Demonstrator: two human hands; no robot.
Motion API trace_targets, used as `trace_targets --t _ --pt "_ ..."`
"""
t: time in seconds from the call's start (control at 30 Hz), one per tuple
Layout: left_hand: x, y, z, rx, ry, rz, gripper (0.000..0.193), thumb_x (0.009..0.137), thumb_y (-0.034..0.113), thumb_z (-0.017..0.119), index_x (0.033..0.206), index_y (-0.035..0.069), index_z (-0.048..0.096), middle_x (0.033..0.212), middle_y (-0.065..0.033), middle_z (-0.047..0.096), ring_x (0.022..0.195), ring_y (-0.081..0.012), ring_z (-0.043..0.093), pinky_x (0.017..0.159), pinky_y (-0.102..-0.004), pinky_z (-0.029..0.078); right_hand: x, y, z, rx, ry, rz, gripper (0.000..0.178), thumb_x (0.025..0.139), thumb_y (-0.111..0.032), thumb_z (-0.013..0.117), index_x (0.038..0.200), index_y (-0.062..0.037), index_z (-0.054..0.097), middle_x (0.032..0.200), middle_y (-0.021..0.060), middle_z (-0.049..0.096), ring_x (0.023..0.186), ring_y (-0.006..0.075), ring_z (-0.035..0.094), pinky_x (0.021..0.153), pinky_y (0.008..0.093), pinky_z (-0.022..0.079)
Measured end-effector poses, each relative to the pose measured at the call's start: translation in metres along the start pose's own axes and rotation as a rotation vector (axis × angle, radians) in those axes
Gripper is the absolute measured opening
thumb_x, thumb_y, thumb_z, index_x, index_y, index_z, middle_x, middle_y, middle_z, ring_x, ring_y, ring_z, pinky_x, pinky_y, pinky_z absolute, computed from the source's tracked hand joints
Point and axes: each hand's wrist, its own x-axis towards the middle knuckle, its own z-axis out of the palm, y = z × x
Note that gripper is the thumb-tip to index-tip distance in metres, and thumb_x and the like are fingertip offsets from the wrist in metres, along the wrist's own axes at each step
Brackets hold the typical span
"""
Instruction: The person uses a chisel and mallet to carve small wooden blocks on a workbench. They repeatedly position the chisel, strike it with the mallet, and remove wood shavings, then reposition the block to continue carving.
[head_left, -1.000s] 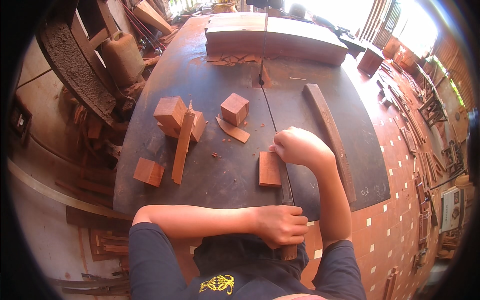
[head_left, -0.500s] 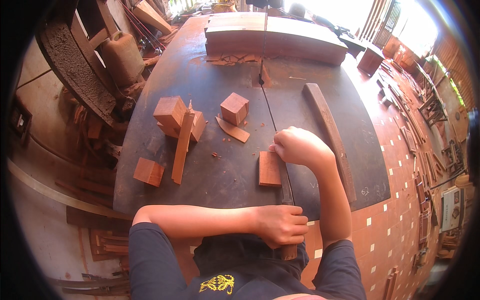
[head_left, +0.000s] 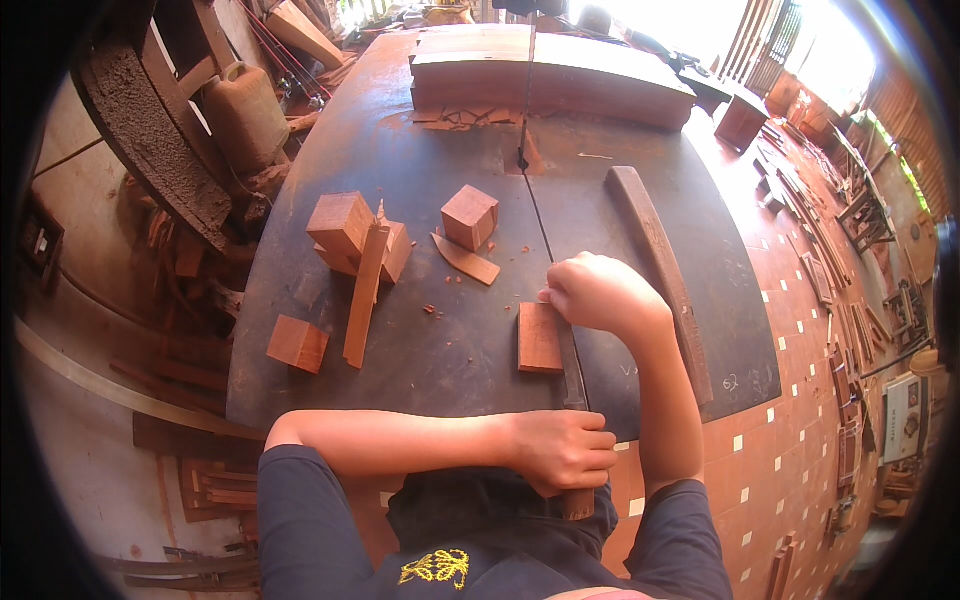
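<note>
My left hand is wrapped round the brown, wooden near end of a long dark bar at the table's front edge. The bar points away from me, along the left side of a thin slot in the dark table. Against its left side lies a reddish wood block. My right hand is closed in a pinch by the block's far right corner, over the bar's far part. Its fingertips are mostly hidden, so what they hold does not show.
On the dark saw table sit wood cubes, a thin strip and a curved offcut. A narrow upright saw blade stands ahead, beside a large curved timber. A brown wooden bar lies to the right.
</note>
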Motion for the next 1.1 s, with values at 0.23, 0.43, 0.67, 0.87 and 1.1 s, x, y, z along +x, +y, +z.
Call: trace_targets --t 0.23,0.43,0.67,0.87,1.1 --pt "-0.001 -0.001 -0.001 -0.007 -0.005 0.003 0.019 0.065 0.022 0.064 0.074 0.008 0.055 0.079 -0.0052 0.054 0.074 -0.0217 0.056 0.066 -0.0338 0.042 -0.002 -0.010 -0.009 0.139 0.239 -0.279 0.039 0.084 -0.040 0.078 0.094 -0.0023 0.070 0.091 0.0148 0.067 0.093 0.0345 0.067 0.079 0.0427 0.054" --pt "0.000 0.000 -0.001 -0.013 0.003 -0.001 0.019 0.068 0.022 0.065 0.075 0.008 0.055 0.079 -0.0051 0.054 0.073 -0.0219 0.055 0.067 -0.0335 0.042 -0.010 -0.022 0.000 0.025 -0.022 -0.277 0.067 0.070 -0.056 0.083 0.104 0.0002 0.068 0.108 0.0135 0.066 0.108 0.0311 0.064 0.097 0.0415 0.049" --pt "-0.002 0.000 0.001 0.000 -0.001 0.001 0.019 0.067 0.022 0.066 0.075 0.008 0.055 0.078 -0.0044 0.053 0.073 -0.0214 0.055 0.068 -0.0332 0.042 -0.007 -0.021 0.005 0.015 -0.093 -0.294 0.069 0.067 -0.047 0.088 0.117 -0.0049 0.065 0.116 0.0126 0.065 0.115 0.0318 0.062 0.103 0.0409 0.046" --pt "-0.002 0.000 0.002 0.006 0.011 -0.001 0.019 0.066 0.023 0.065 0.075 0.009 0.055 0.078 -0.0039 0.053 0.073 -0.0212 0.055 0.069 -0.0329 0.043 -0.013 -0.030 0.002 -0.029 -0.098 -0.332 0.071 0.067 -0.040 0.089 0.125 -0.0087 0.062 0.117 0.0117 0.066 0.118 0.0309 0.061 0.105 0.0412 0.044" --pt "0.001 -0.002 -0.003 0.024 0.024 -0.009 0.021 0.062 0.023 0.064 0.074 0.009 0.055 0.078 -0.0040 0.053 0.073 -0.0215 0.055 0.068 -0.0335 0.044 -0.003 -0.019 0.000 0.224 0.097 -0.470 0.062 0.069 -0.031 0.088 0.119 -0.0080 0.060 0.113 0.0113 0.065 0.113 0.0319 0.061 0.100 0.0419 0.048"
